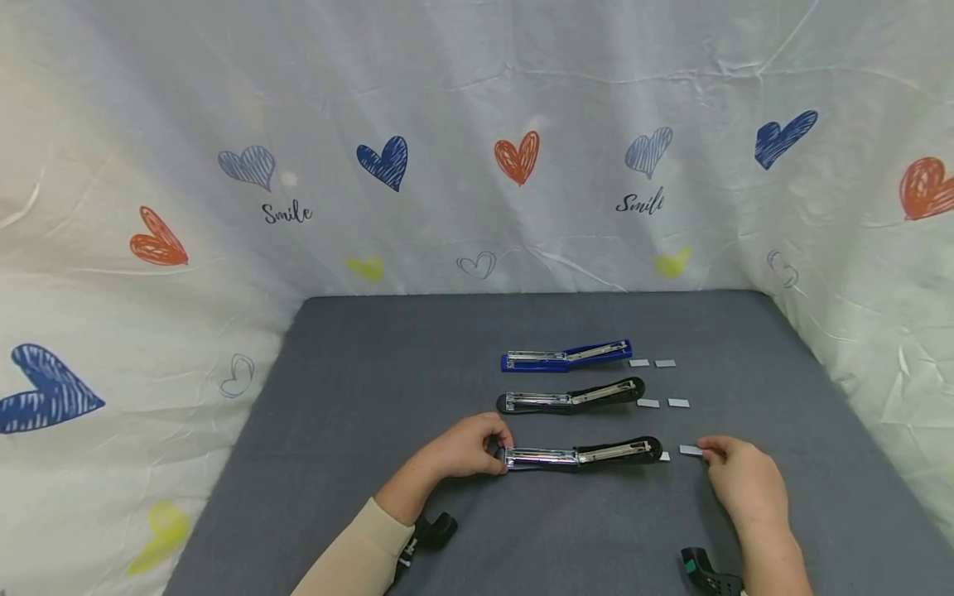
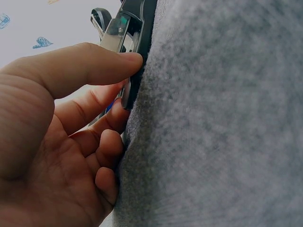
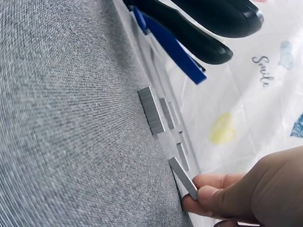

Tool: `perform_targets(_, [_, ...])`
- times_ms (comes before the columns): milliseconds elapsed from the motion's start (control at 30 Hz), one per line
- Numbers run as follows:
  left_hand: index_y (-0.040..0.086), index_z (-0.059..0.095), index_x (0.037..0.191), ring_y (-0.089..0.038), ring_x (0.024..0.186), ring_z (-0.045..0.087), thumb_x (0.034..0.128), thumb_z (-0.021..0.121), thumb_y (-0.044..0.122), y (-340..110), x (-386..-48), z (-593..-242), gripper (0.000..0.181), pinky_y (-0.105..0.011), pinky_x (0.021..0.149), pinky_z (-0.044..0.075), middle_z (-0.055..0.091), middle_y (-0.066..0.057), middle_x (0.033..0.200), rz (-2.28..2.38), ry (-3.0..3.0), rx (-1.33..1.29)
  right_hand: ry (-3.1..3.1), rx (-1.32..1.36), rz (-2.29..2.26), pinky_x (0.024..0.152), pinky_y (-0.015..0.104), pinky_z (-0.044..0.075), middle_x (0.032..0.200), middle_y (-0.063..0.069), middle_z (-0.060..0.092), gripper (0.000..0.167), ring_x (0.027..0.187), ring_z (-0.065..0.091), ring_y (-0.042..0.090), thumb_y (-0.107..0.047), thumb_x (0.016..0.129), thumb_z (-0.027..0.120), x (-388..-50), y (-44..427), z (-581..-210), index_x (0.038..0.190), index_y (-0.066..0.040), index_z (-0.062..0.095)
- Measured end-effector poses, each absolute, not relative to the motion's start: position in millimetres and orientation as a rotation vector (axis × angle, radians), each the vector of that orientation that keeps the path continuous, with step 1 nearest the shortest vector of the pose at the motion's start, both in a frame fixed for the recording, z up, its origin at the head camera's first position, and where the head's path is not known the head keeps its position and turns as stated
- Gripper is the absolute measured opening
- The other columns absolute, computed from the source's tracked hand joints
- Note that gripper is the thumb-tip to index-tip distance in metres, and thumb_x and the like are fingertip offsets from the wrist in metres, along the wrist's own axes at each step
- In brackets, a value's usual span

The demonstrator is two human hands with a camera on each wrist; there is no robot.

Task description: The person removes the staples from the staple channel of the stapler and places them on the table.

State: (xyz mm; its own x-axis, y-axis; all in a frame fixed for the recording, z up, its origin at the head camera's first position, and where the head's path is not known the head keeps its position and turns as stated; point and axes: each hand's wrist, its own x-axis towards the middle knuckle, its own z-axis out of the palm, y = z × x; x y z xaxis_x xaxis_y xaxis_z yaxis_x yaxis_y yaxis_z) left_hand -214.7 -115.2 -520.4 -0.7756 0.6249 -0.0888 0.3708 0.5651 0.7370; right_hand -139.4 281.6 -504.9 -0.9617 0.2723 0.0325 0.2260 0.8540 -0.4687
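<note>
Nearest to me, a black stapler (image 1: 540, 458) lies opened out flat, its metal channel showing. My left hand (image 1: 469, 447) pinches its left end between thumb and fingers; the left wrist view shows the thumb (image 2: 125, 64) on its edge. Past the stapler's right end, my right hand (image 1: 748, 484) pinches one end of a grey staple strip (image 3: 182, 176), whose far end tilts up in the right wrist view. Another staple strip (image 3: 151, 109) lies on the cloth between that one and the stapler, partly hidden by the stapler in the head view.
Behind lie a second opened black stapler (image 1: 537, 401) and an opened blue stapler (image 1: 537, 362), each with two staple strips (image 1: 678, 403) by its right end. Grey cloth (image 1: 373, 356) covers the table, and a white sheet with printed hearts (image 1: 447, 223) hangs around it.
</note>
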Motion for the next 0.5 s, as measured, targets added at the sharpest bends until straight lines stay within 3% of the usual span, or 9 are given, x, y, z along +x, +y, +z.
perform_targets(233, [0.021,0.069,0.09,-0.007,0.073,0.048,0.0765,0.088,0.009,-115.8,-211.7,-522.6,0.026,-0.026,0.067,0.041,0.057,0.008,0.09,1.038,2.462,0.802,-2.897,-0.332,0.787,0.08,0.061,0.046,0.101,0.023,0.073,0.016,0.1,0.064,0.052,-0.005,0.096,0.066,-134.2,285.9,-508.2,0.105,0.002,0.076])
perform_targets(500, [0.019,0.069,0.091,-0.008,0.072,0.048,0.076,0.088,0.008,-115.9,-212.2,-523.4,0.026,-0.026,0.066,0.042,0.057,0.006,0.09,1.049,2.454,0.823,-2.945,-0.361,0.735,0.074,0.059,0.047,0.104,0.023,0.073,0.017,0.095,0.065,0.05,-0.008,0.096,0.067,-132.3,285.2,-505.7,0.108,0.0,0.076])
